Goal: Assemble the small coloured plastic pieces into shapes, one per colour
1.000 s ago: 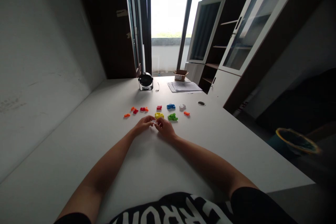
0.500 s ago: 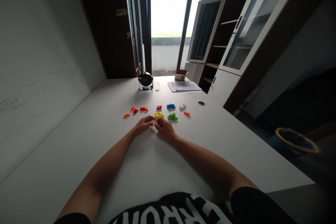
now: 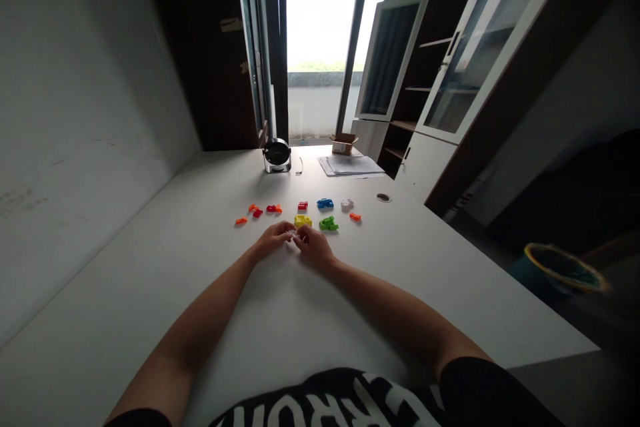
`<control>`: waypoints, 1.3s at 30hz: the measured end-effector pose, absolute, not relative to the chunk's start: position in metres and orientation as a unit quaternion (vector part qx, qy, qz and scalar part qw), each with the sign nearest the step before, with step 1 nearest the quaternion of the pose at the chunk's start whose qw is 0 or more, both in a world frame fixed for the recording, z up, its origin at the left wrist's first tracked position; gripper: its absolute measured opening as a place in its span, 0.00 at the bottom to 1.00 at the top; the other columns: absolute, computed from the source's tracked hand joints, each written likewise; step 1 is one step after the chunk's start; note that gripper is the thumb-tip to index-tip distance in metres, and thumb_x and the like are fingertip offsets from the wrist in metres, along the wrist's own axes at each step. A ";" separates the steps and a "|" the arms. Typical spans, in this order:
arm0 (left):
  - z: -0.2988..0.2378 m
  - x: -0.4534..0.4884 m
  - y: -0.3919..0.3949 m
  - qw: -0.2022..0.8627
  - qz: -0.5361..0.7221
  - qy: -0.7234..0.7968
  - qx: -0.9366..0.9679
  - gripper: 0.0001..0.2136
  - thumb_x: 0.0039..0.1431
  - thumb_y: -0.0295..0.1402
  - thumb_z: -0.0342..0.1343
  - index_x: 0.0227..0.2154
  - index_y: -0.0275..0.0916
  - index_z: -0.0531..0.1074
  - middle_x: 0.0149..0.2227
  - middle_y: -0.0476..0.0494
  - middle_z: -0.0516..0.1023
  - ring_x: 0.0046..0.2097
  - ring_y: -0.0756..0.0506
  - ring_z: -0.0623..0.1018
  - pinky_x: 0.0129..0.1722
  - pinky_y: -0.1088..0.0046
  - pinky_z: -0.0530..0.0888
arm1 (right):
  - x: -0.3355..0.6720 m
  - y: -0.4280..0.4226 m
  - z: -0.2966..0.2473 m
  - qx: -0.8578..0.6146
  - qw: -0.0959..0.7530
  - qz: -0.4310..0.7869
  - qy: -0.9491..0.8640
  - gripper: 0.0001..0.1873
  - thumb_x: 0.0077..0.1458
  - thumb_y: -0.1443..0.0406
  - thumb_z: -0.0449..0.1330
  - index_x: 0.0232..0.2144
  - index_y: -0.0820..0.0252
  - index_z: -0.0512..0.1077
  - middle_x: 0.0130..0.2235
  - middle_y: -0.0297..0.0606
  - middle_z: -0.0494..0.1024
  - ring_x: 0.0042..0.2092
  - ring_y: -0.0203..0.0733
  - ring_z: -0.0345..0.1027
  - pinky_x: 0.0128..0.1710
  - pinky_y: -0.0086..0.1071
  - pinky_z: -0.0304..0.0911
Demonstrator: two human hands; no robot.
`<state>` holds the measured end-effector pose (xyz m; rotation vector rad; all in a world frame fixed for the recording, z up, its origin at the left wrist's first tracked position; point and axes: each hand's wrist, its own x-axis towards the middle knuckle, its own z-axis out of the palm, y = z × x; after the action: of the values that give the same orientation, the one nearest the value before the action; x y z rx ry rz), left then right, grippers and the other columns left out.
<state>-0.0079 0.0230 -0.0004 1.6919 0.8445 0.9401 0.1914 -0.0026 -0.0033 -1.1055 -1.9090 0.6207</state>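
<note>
Fingertip to fingertip over the white table (image 3: pixel 305 320), my left hand (image 3: pixel 274 240) and my right hand (image 3: pixel 313 244) both grip a small white plastic piece (image 3: pixel 293 233). Fingers cover most of it, so its exact kind is hidden. Just beyond them lies a yellow toy-like block (image 3: pixel 303 220). A green piece (image 3: pixel 329 223) sits to the right of it. Farther back are a small red piece (image 3: pixel 303 205), a blue piece (image 3: pixel 325 203) and another white piece (image 3: pixel 347 203).
Orange and red pieces (image 3: pixel 274 209) lie to the left, and a single orange one (image 3: pixel 355 217) to the right. Toward the back stand a round black device (image 3: pixel 277 155), papers (image 3: pixel 350 166) and an open cardboard box (image 3: pixel 343 143). A cable hole (image 3: pixel 383 197) is near the right edge.
</note>
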 end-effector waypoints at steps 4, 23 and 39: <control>-0.001 -0.008 0.023 0.488 0.391 0.351 0.697 0.15 0.58 0.38 0.61 0.46 0.36 0.74 0.44 0.40 0.78 0.44 0.43 0.77 0.44 0.67 0.73 | 0.191 -0.003 -0.002 -0.442 0.407 0.251 -0.759 0.08 0.60 0.59 0.61 0.37 0.56 0.71 0.31 0.33 0.75 0.30 0.36 0.67 0.29 0.29 0.61; 0.007 -0.007 0.017 0.485 0.387 0.349 0.702 0.14 0.60 0.37 0.59 0.46 0.36 0.74 0.44 0.41 0.78 0.44 0.44 0.77 0.44 0.68 0.72 | 0.191 -0.003 -0.001 -0.444 0.405 0.253 -0.758 0.08 0.60 0.58 0.61 0.36 0.56 0.71 0.31 0.33 0.75 0.30 0.36 0.66 0.29 0.29 0.61; -0.002 -0.008 0.024 0.487 0.390 0.349 0.699 0.15 0.59 0.38 0.60 0.47 0.37 0.75 0.44 0.40 0.79 0.43 0.44 0.77 0.42 0.68 0.73 | 0.191 -0.003 -0.002 -0.443 0.410 0.249 -0.758 0.08 0.60 0.58 0.61 0.36 0.56 0.71 0.31 0.33 0.75 0.30 0.36 0.66 0.29 0.29 0.61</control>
<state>-0.0079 0.0240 -0.0017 1.7014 0.8490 0.9479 0.1909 -0.0034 -0.0016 -1.1154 -1.9082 0.6277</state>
